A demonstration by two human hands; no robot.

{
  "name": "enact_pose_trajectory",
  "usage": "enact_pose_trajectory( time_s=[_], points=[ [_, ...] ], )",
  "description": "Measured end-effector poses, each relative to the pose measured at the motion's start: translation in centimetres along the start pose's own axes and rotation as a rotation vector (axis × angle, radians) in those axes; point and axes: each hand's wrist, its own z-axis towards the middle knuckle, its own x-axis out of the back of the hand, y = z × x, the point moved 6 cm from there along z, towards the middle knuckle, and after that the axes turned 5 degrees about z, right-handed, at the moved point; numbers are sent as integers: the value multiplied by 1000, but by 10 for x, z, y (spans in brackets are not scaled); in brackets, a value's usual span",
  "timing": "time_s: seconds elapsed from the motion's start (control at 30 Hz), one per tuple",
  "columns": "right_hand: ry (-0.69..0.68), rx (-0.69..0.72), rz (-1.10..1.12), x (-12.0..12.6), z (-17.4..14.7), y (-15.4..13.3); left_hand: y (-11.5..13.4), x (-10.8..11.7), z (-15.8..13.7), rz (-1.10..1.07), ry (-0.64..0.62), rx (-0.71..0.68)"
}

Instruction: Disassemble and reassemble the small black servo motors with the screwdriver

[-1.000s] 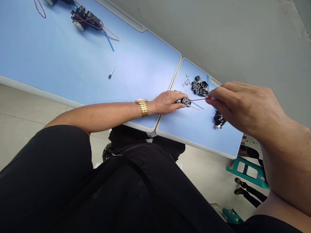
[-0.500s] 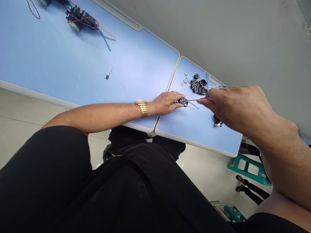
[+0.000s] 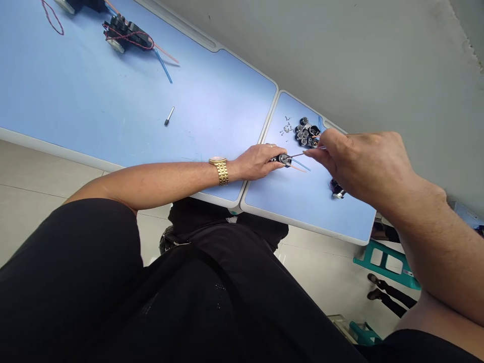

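My left hand (image 3: 257, 161) grips a small black part with a round metal face (image 3: 283, 159) low over the right-hand table. Blue and orange tubes (image 3: 301, 164) stick out of that part to the right. My right hand (image 3: 351, 156) is closed, thumb and forefinger pinching a thin-shafted screwdriver (image 3: 297, 155). Its handle is hidden in the hand, while the tip points left and reaches the part's metal face. Just beyond lies a cluster of black parts with round metal faces (image 3: 305, 132), and beside them several small screws (image 3: 286, 127).
Another black part (image 3: 337, 189) lies under my right wrist. On the left table (image 3: 124, 96) are a black device with twisted red wires (image 3: 126, 35) and a short metal bit (image 3: 169, 116). A narrow gap splits the tables. Below right stand a green stool (image 3: 385, 263) and a person's legs (image 3: 393, 297).
My right hand has shifted slightly left, and the screwdriver shaft slants a little more. My left hand still holds the black part in nearly the same spot.
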Motion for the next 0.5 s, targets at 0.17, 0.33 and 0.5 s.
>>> enact_pose_trajectory(
  time_s=[0.17, 0.33, 0.5],
  points=[
    [2, 112, 148, 0, -4, 3, 2, 2, 0, -7, 4, -3],
    [-59, 103, 75, -1, -2, 3, 2, 3, 0, -14, 3, 1],
    [-92, -22, 40, -2, -2, 12, 2, 3, 0, -25, 12, 2]
  ],
)
